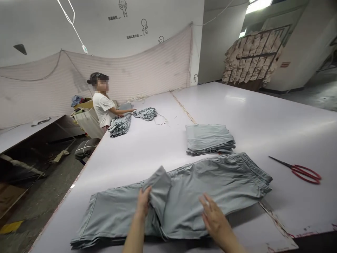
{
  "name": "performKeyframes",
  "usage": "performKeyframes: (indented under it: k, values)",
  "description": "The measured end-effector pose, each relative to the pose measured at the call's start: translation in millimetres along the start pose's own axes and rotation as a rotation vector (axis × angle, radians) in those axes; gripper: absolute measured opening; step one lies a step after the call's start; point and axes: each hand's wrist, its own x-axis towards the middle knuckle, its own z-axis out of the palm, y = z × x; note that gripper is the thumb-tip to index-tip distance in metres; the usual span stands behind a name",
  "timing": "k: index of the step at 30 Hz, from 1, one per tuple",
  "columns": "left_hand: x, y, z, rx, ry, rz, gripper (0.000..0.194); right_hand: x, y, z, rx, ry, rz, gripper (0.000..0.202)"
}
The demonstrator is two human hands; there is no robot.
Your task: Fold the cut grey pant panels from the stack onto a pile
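Observation:
A pair of grey trousers [200, 186] lies flat across the near part of a big white table [263, 112], waistband to the right. My left hand [143, 202] pinches a raised fold of the grey cloth near the middle and lifts it. My right hand [214, 218] rests flat on the trousers, fingers spread, a little to the right of the fold. More grey cloth lies underneath at the left end.
A folded stack of grey garments [209, 138] sits behind the trousers. Red-handled scissors [302, 171] lie to the right. Farther back, a person in a white shirt [104, 107] handles grey garment piles [121, 124]. The floor drops off left of the table edge.

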Motion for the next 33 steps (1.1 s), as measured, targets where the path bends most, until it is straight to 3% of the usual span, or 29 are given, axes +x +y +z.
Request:
performKeyframes:
  k: [2,6,9,12,15,20,23,27,30,33]
  values:
    - [7.0,22.7,-49.5,-0.19,0.089,-0.016,0.025,8.8,-34.4,16.9,0.018,-0.182,-0.004,0.048]
    - [25.5,55.7,-171.4,-0.521,0.301,-0.042,0.014,17.5,-79.8,38.2,0.037,-0.456,0.049,0.057]
    - [32.1,49.6,-246.7,-0.635,0.387,-0.064,0.019,11.7,-87.8,45.2,0.046,-0.545,0.087,0.06]
    - [32.9,24.5,-285.8,-0.607,0.403,-0.193,0.019,3.9,-83.8,46.8,0.029,-0.56,0.087,0.063]
    - [36.2,1.1,-295.3,-0.618,0.339,-0.308,0.019,1.0,-81.0,46.6,-0.001,-0.569,0.084,0.065]
    - [51.2,-10.7,-293.0,-0.602,0.264,-0.23,0.027,17.1,-92.1,45.6,-0.046,-0.537,0.163,0.055]
    - [52.9,-8.4,-294.3,-0.541,0.231,-0.241,0.029,47.9,-108.7,43.6,-0.017,-0.52,0.153,0.046]
    - [40.5,-5.6,-296.0,-0.601,0.222,-0.306,0.025,105.8,-143.4,48.2,0.037,-0.545,0.033,0.045]
    - [29.8,-7.4,-294.8,-0.688,0.238,-0.315,0.024,145.4,-174.2,63.9,0.048,-0.595,-0.035,0.044]
    - [23.3,-11.4,-292.2,-0.621,0.258,-0.245,0.028,172.2,-200.9,86.7,0.04,-0.658,-0.062,0.044]
